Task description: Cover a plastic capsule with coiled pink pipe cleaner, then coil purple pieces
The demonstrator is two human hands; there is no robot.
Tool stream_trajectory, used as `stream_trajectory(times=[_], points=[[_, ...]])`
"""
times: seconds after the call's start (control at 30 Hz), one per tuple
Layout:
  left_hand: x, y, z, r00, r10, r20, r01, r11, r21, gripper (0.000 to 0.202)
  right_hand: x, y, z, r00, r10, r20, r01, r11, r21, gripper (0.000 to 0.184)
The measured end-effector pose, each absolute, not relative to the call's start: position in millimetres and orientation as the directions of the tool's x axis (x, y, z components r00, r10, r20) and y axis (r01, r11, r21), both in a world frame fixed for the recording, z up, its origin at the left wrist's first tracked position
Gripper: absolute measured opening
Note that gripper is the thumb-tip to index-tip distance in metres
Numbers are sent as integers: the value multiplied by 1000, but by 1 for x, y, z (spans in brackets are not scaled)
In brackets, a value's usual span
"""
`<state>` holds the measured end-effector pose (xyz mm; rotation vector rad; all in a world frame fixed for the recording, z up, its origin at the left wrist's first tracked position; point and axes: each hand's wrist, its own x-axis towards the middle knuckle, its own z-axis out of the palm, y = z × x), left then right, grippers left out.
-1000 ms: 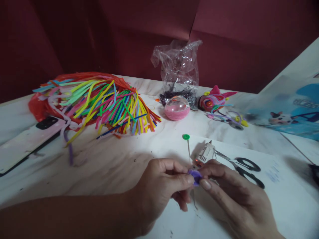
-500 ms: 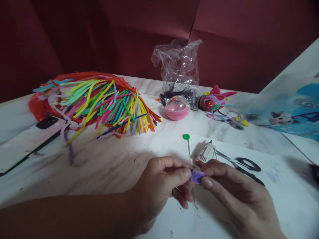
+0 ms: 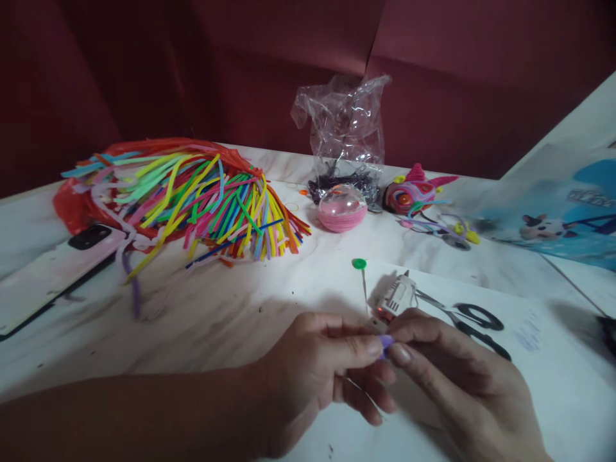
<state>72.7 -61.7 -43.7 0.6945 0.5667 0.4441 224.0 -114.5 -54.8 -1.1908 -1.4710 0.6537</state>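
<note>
My left hand (image 3: 321, 366) and my right hand (image 3: 452, 372) meet low in the middle of the view, fingertips pressed together. Both pinch a small purple piece (image 3: 385, 341), mostly hidden between thumbs and fingers. A thin wire runs from it down past my left fingers. Just beyond the hands lie a green-headed pin (image 3: 359, 264), a small white glue gun (image 3: 397, 296) and black-handled scissors (image 3: 474, 321) on a white sheet (image 3: 529, 385).
A heap of coloured pipe cleaners (image 3: 192, 199) on a red bag fills the left, beside a phone (image 3: 52, 273). At the back stand a clear plastic bag (image 3: 344, 138), a pink-filled clear ball (image 3: 342, 208) and a pink pipe-cleaner figure (image 3: 414, 192). A blue printed packet (image 3: 558, 218) lies right.
My fingers have closed more over the purple piece, so less of it shows. My left fingers have shifted slightly down and right. Nothing else has moved.
</note>
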Motion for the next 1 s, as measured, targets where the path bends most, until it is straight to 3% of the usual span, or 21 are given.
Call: stream_trajectory(times=[0.3, 0.5, 0.73, 0.87, 1.0], points=[[73, -61, -43, 770, 530, -355, -205, 733, 649, 15, 223, -116, -56, 90, 927, 364, 295, 324, -899, 8], [73, -61, -43, 788, 503, -356, -193, 750, 633, 17, 228, -117, -55, -38, 915, 401, 379, 384, -842, 11], [75, -60, -47, 783, 504, -365, -182, 746, 640, 14, 227, -116, -55, -56, 922, 384, 372, 376, -849, 11], [75, -59, -48, 788, 492, -371, -178, 758, 628, 17, 222, -115, -55, 14, 945, 326, 244, 313, -918, 8], [74, -57, -48, 797, 473, -375, -175, 776, 605, 27, 219, -114, -55, 99, 992, 77, -6, 78, -997, 12]])
